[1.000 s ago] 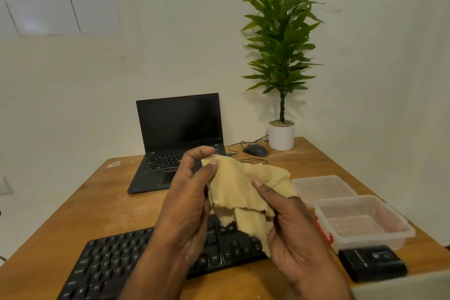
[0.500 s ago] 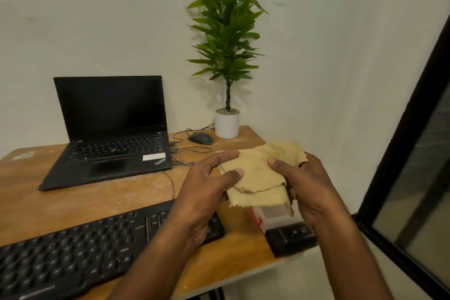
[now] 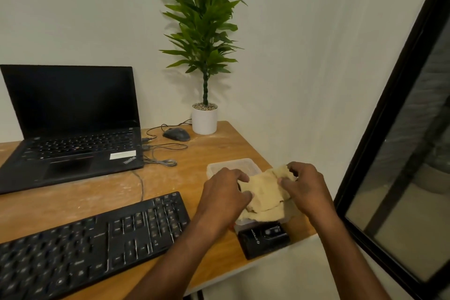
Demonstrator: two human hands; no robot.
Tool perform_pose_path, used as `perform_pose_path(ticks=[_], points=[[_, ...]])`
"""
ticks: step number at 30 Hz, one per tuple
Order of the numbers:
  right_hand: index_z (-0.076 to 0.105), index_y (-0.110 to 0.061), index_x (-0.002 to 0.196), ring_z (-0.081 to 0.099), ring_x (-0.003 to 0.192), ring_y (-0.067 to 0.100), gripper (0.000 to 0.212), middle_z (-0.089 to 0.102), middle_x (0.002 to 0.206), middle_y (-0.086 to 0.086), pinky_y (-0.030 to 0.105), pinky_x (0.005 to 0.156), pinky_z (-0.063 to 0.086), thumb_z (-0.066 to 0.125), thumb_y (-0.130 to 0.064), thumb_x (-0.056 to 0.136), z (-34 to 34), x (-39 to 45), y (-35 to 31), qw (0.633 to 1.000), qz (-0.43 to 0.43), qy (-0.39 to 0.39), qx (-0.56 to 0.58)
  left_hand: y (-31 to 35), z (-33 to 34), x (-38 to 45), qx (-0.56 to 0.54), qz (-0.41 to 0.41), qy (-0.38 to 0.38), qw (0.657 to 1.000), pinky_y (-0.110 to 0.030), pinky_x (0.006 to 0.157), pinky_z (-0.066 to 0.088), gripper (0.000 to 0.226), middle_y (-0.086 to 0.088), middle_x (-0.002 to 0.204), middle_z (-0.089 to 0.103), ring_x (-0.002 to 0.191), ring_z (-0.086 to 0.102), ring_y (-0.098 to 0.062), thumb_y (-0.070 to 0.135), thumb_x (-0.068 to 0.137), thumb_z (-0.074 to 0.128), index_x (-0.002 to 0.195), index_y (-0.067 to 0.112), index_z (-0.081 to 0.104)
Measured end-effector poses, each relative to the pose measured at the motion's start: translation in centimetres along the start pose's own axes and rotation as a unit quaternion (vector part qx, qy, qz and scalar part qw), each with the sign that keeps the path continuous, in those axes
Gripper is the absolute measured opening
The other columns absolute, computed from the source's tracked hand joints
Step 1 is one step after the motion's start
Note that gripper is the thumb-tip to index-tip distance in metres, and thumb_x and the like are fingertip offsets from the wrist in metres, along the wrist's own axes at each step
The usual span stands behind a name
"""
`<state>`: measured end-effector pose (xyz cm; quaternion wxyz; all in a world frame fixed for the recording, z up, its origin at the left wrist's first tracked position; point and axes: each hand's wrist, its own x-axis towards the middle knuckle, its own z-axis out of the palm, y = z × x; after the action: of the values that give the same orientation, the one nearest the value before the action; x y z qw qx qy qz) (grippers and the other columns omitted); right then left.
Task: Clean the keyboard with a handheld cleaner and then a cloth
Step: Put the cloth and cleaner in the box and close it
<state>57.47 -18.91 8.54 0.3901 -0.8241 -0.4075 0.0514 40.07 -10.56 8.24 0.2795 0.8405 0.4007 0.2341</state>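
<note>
A folded beige cloth [image 3: 264,193] lies between both hands, low over a clear plastic container [image 3: 243,221] at the desk's right side. My left hand [image 3: 225,193] pinches the cloth's left edge with thumb and fingers. My right hand [image 3: 303,186] grips its right edge, fingers curled over the top. The black keyboard [image 3: 97,243] lies on the wooden desk [image 3: 170,178] at the lower left, apart from both hands. A black handheld device [image 3: 264,241] sits at the desk's front edge, just below the cloth.
An open black laptop [image 3: 70,129] stands at the back left, with cables [image 3: 160,153] beside it. A mouse [image 3: 176,134] and a potted plant [image 3: 204,56] are at the back. A container lid [image 3: 231,165] lies behind the hands. A dark-framed glass panel [image 3: 401,153] rises on the right.
The view swung right and down. Both hands carried the cloth from above the keyboard to the right and lowered it over the plastic container.
</note>
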Motion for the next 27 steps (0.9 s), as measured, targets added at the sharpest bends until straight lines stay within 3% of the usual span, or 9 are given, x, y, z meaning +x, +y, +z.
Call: perform_pose_path(ticks=[4,8,10,13,18,21,23,25,27], points=[[0.070,-0.017,0.114,0.065,0.101,0.021,0.024,0.070,0.113,0.002,0.032,0.084,0.053,0.069,-0.010,0.091,0.8,0.3,-0.5,0.993,-0.029,-0.020,-0.115,-0.3,0.6,0.1,0.077,0.021,0.004,0.997,-0.022,0.087,0.041,0.034,0.004,0.130,0.060,0.111,0.062,-0.015,0.033,0.095,0.075,0.128,0.030,0.071],[0.072,-0.025,0.109,0.059,0.085,0.017,0.026,0.065,0.108,0.001,0.025,0.070,0.050,0.070,-0.008,0.090,2.1,0.5,-1.0,0.976,-0.036,-0.047,-0.208,-0.9,1.1,0.4,0.103,0.037,-0.001,0.994,-0.028,0.087,0.052,0.030,0.003,0.127,0.051,0.109,0.064,-0.021,0.028,0.091,0.080,0.120,0.024,0.075],[0.073,-0.026,0.108,0.053,0.077,0.016,0.026,0.055,0.102,0.000,0.024,0.067,0.045,0.070,-0.009,0.089,2.7,0.4,-1.2,0.968,-0.036,-0.057,-0.241,-1.2,1.5,0.6,0.136,0.056,0.005,0.989,-0.028,0.088,0.050,0.029,0.002,0.124,0.049,0.112,0.059,-0.020,0.029,0.091,0.080,0.119,0.021,0.076],[0.074,-0.025,0.103,0.049,0.076,0.019,0.024,0.046,0.094,0.000,0.026,0.069,0.045,0.071,-0.007,0.088,3.2,0.4,-1.4,0.957,-0.039,-0.061,-0.281,-1.5,2.2,0.7,0.191,0.059,-0.004,0.980,-0.034,0.102,0.046,0.037,0.000,0.128,0.049,0.121,0.042,-0.020,0.042,0.091,0.078,0.121,0.020,0.077],[0.058,-0.017,0.107,0.044,0.089,0.017,0.018,0.055,0.103,0.002,0.027,0.071,0.040,0.064,-0.010,0.091,3.7,0.7,-1.2,0.944,-0.082,-0.029,-0.318,-1.7,2.1,1.0,0.227,0.047,-0.016,0.973,-0.041,0.107,0.038,0.039,0.001,0.129,0.044,0.128,0.032,-0.023,0.054,0.090,0.075,0.117,0.027,0.079],[0.045,-0.018,0.114,0.044,0.104,0.020,0.035,0.051,0.115,0.004,0.028,0.074,0.040,0.069,-0.016,0.089,3.6,0.9,-0.8,0.955,-0.078,-0.002,-0.285,-1.5,1.6,0.8,0.193,0.053,-0.020,0.979,-0.038,0.106,0.039,0.033,0.004,0.123,0.043,0.126,0.033,-0.022,0.050,0.092,0.075,0.120,0.033,0.078],[0.043,-0.023,0.109,0.045,0.102,0.018,0.044,0.048,0.110,0.000,0.030,0.071,0.045,0.078,-0.022,0.083,2.5,0.5,-0.6,0.976,-0.048,0.012,-0.211,-1.1,1.1,0.3,0.137,0.067,0.012,0.988,-0.031,0.100,0.042,0.028,0.008,0.115,0.043,0.120,0.037,-0.016,0.049,0.095,0.072,0.120,0.035,0.075],[0.044,-0.029,0.104,0.050,0.094,0.014,0.051,0.046,0.104,-0.006,0.031,0.066,0.048,0.086,-0.029,0.075,0.9,-0.8,-0.2,0.992,-0.029,0.035,-0.121,-0.4,0.4,-1.3,0.064,0.078,0.076,0.992,-0.016,0.084,0.038,0.018,0.016,0.105,0.044,0.107,0.039,-0.006,0.048,0.100,0.066,0.114,0.038,0.071],[0.049,-0.030,0.104,0.052,0.085,0.009,0.047,0.049,0.101,-0.007,0.028,0.059,0.044,0.086,-0.034,0.075,-0.5,-3.0,0.4,0.997,-0.015,0.061,-0.040,-0.1,0.0,-4.0,0.001,0.081,0.125,0.989,-0.014,0.070,0.036,0.006,0.020,0.091,0.045,0.093,0.044,-0.003,0.047,0.102,0.062,0.100,0.042,0.061]])
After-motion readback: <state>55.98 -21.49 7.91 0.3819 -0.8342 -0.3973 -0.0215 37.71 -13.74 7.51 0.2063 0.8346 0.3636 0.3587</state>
